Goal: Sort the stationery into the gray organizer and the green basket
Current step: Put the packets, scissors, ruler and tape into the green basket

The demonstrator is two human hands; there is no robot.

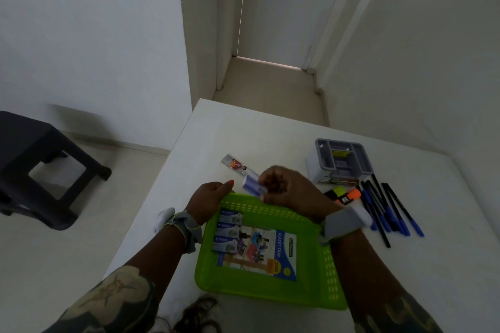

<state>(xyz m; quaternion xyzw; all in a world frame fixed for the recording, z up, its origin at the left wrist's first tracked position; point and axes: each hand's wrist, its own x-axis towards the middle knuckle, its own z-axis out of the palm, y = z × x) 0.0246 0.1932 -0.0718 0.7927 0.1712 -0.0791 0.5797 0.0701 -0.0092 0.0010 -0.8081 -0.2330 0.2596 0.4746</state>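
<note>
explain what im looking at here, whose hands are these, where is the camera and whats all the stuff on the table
There is no machine here. A person wears a camera on the head, so this single picture looks down over their own arms. On the white table sits a green basket that already holds three small blue boxes. The right hand pinches another small blue box above the basket's far edge, while the left hand grips the basket's far left corner. To the right stand a gray organizer, some highlighters and a bunch of blue-capped pens. A ruler lies beyond the hands.
</note>
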